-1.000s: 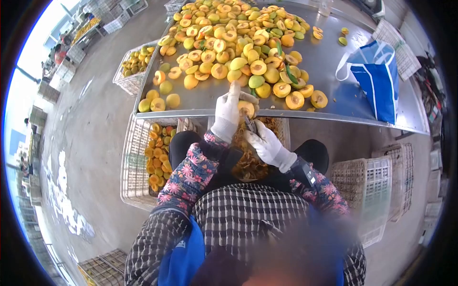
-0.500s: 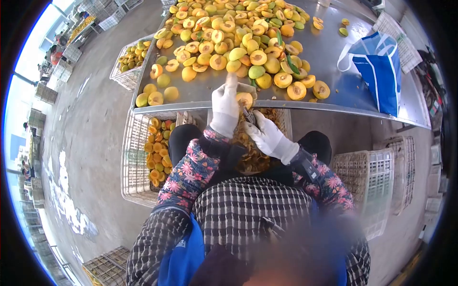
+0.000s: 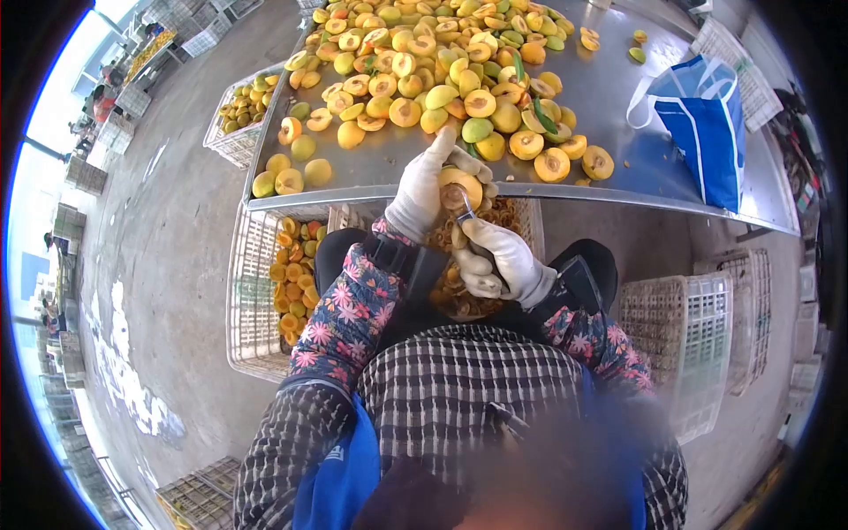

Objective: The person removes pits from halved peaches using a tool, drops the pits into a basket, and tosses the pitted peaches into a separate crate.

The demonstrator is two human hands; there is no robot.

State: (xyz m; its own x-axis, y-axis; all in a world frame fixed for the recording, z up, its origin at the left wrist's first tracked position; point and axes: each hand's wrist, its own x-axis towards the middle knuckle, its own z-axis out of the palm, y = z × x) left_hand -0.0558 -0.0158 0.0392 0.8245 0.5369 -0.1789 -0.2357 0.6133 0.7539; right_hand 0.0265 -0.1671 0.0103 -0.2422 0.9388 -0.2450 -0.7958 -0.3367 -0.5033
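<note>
My left hand (image 3: 422, 190), in a pale glove, holds a halved yellow fruit (image 3: 459, 189) with its cut face up, just over the table's near edge. My right hand (image 3: 502, 258), also gloved, is closed around a small metal pitting tool (image 3: 468, 208), whose tip is at the centre of the cut face. Behind my hands many whole and halved fruits (image 3: 405, 112) lie piled on the metal table (image 3: 618, 168). Below my hands, between my knees, a container of fruit scraps (image 3: 468, 296) is partly hidden by my hands.
A crate (image 3: 252, 305) of halved fruits stands at my left knee, another crate (image 3: 231, 146) beyond it beside the table. Stacked empty-looking crates (image 3: 676, 340) stand right. A blue and white bag (image 3: 698, 132) sits on the table's right. People (image 3: 104, 104) are far left.
My left hand has turned and opened the fruit's cut face toward me. My right hand has brought the tool's tip onto it, its fingers curling lower. The view has shifted slightly.
</note>
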